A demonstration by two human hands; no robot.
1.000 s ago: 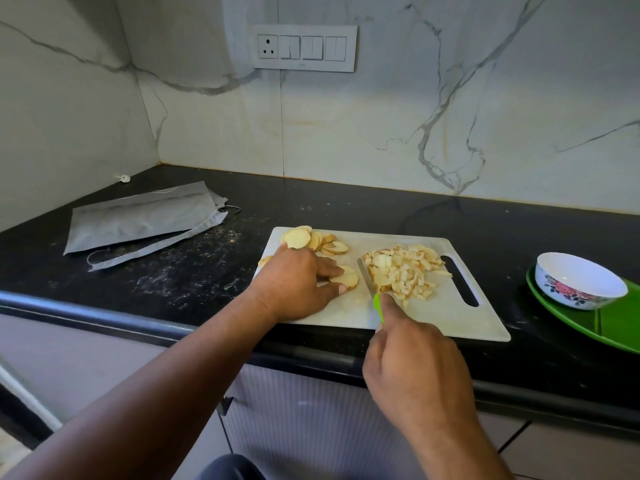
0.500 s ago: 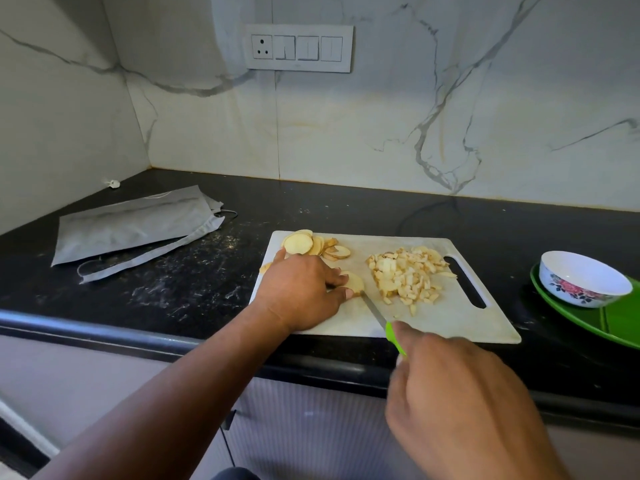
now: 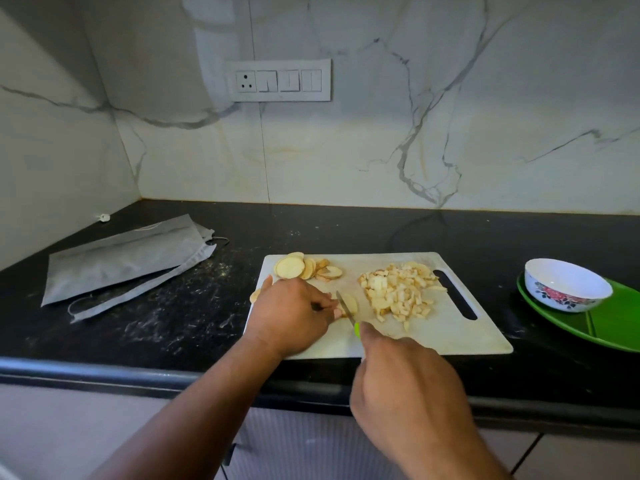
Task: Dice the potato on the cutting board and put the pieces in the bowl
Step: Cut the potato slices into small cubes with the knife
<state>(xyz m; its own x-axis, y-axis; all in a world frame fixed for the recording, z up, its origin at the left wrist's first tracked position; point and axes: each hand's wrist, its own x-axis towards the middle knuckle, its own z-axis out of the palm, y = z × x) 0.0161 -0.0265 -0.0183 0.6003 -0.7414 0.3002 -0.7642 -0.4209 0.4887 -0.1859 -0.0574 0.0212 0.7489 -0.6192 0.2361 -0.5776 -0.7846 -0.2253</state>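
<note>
Left hand [image 3: 294,315] curls on potato slice [image 3: 349,304], pinning it for cut. Right hand [image 3: 408,386] grips knife [image 3: 346,308] (handle mostly hidden). Bowl [image 3: 568,285] apparently empty, beside cutting board [image 3: 450,334].

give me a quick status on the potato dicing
Left hand holds potato slices; right hand grips knife. Diced pile on cutting board. Bowl empty. Nothing blocking.

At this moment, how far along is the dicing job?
Done: a diced pile lies on the cutting board. In hand: left hand holds slices under the right hand's knife. Left: uncut rounds; the bowl is empty.
</note>
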